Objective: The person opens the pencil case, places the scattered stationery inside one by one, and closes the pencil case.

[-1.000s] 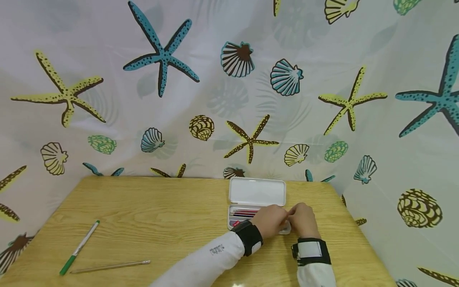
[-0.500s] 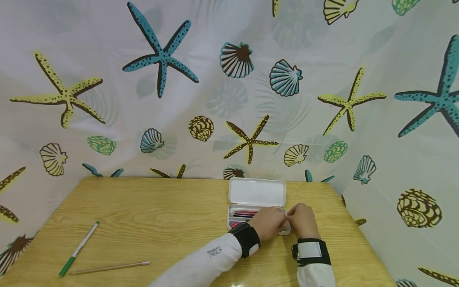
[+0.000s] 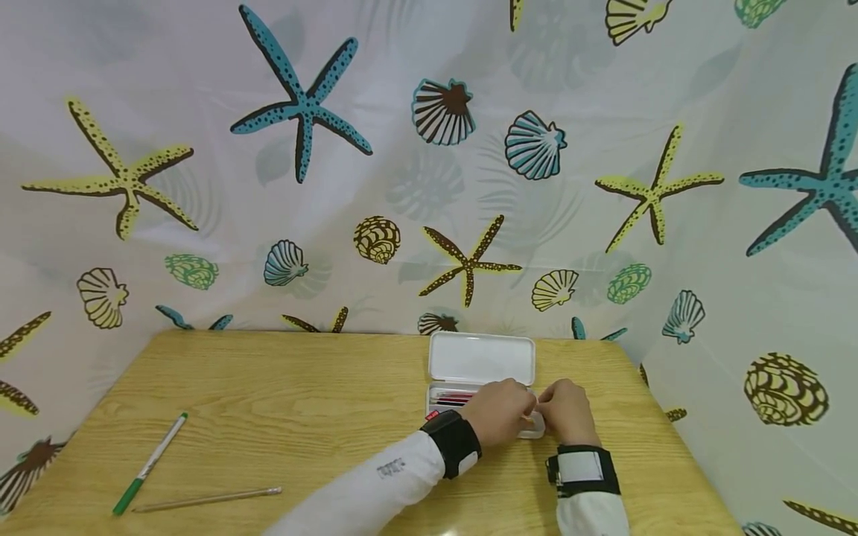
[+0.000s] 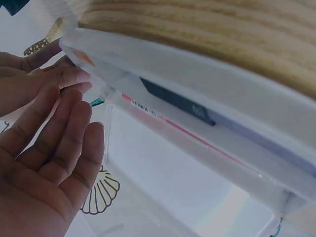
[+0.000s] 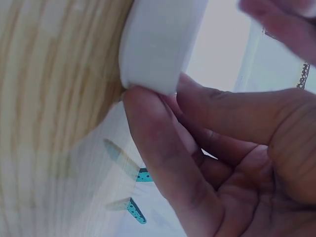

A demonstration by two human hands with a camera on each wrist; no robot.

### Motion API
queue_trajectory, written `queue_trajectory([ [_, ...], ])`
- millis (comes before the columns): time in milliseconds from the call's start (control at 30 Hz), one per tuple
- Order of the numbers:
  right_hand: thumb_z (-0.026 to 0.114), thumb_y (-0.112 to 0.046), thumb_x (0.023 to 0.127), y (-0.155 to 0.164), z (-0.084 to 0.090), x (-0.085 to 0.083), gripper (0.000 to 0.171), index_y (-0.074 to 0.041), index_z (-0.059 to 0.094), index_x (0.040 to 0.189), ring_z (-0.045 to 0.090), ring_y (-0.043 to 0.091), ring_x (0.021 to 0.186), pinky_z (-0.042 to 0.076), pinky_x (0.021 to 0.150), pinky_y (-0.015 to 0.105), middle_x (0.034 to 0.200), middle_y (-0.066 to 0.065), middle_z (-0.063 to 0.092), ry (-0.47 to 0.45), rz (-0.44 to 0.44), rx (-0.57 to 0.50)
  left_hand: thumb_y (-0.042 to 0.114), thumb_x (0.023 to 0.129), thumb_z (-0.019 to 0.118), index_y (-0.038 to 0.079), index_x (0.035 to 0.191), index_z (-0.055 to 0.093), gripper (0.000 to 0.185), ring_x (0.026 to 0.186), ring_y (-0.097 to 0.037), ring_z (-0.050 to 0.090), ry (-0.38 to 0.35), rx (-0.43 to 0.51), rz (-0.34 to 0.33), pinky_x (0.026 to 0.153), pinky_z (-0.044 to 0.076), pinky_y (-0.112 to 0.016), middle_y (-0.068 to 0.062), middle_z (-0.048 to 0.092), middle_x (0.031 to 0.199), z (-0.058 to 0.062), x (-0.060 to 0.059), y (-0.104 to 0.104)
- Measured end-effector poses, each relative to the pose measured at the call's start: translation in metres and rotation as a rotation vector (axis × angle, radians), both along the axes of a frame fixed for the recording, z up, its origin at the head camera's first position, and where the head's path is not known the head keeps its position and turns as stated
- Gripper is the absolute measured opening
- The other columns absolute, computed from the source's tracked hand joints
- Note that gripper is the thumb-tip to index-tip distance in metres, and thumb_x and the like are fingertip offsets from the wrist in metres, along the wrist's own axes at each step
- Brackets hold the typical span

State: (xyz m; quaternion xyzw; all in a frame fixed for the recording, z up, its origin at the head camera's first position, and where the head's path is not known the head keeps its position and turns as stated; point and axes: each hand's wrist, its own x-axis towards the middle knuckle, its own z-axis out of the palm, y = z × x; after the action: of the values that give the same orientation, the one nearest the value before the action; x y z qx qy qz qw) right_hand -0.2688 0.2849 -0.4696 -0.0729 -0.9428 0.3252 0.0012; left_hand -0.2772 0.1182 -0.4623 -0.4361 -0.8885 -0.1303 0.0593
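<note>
A white pencil case (image 3: 482, 359) lies open on the table, its lid tilted back and several pencils (image 3: 450, 400) inside. My right hand (image 3: 566, 411) pinches the case's near right corner between thumb and finger, plain in the right wrist view. My left hand (image 3: 499, 413) is over the right part of the case, fingertips close to the right hand. In the left wrist view its fingers (image 4: 74, 143) are loosely extended, with nothing seen in them. An orange bit (image 4: 83, 57) shows at the case's end. A dark block (image 4: 177, 101) lies in the tray.
A green-capped marker (image 3: 150, 463) and a plain wooden pencil (image 3: 208, 499) lie on the left of the wooden table (image 3: 302, 402). A curtain (image 3: 375, 171) with shells and starfish hangs behind and at the sides.
My left hand and forearm have shifted slightly left, covering more of the tray. An orange bit now shows beneath the left hand. The right hand stays at the case's corner.
</note>
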Motion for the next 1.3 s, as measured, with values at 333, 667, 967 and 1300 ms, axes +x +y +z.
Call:
queue_trajectory([
  [333, 0.073, 0.0, 0.086, -0.002, -0.002, -0.001, 0.007, 0.006, 0.072, 0.081, 0.059, 0.02, 0.058, 0.048, 0.049, 0.03, 0.076, 0.011, 0.067, -0.02, -0.021, 0.004, 0.017, 0.098, 0.071, 0.015, 0.092, 0.071, 0.006, 0.072, -0.004, 0.052, -0.04, -0.015, 0.004, 0.063, 0.043, -0.016, 0.006, 0.062, 0.084, 0.038, 0.007, -0.033],
  [667, 0.071, -0.001, 0.09, -0.005, 0.001, -0.002, 0.009, 0.007, 0.073, 0.088, 0.061, 0.025, 0.071, 0.048, 0.055, 0.03, 0.085, 0.016, 0.068, -0.077, -0.057, -0.002, 0.017, 0.097, 0.073, 0.013, 0.107, 0.074, 0.01, 0.085, -0.007, 0.063, -0.055, 0.017, 0.039, 0.074, 0.051, -0.019, 0.003, 0.069, 0.099, 0.075, 0.013, -0.076],
  [967, 0.071, -0.003, 0.092, -0.007, 0.001, -0.001, 0.012, 0.009, 0.072, 0.092, 0.061, 0.026, 0.071, 0.049, 0.055, 0.03, 0.085, 0.017, 0.067, -0.076, -0.054, 0.005, 0.008, 0.096, 0.073, 0.007, 0.104, 0.072, 0.008, 0.091, -0.018, 0.065, -0.075, 0.136, 0.071, 0.082, 0.055, -0.032, -0.005, 0.071, 0.099, 0.094, 0.003, -0.149],
  [1300, 0.071, -0.003, 0.093, -0.007, 0.002, 0.0, 0.012, 0.009, 0.072, 0.094, 0.061, 0.026, 0.073, 0.049, 0.055, 0.029, 0.088, 0.018, 0.067, -0.091, -0.064, -0.005, 0.007, 0.094, 0.076, 0.008, 0.099, 0.074, 0.006, 0.083, -0.015, 0.062, -0.054, 0.146, 0.235, 0.076, 0.054, -0.032, -0.001, 0.068, 0.093, 0.099, 0.015, -0.243],
])
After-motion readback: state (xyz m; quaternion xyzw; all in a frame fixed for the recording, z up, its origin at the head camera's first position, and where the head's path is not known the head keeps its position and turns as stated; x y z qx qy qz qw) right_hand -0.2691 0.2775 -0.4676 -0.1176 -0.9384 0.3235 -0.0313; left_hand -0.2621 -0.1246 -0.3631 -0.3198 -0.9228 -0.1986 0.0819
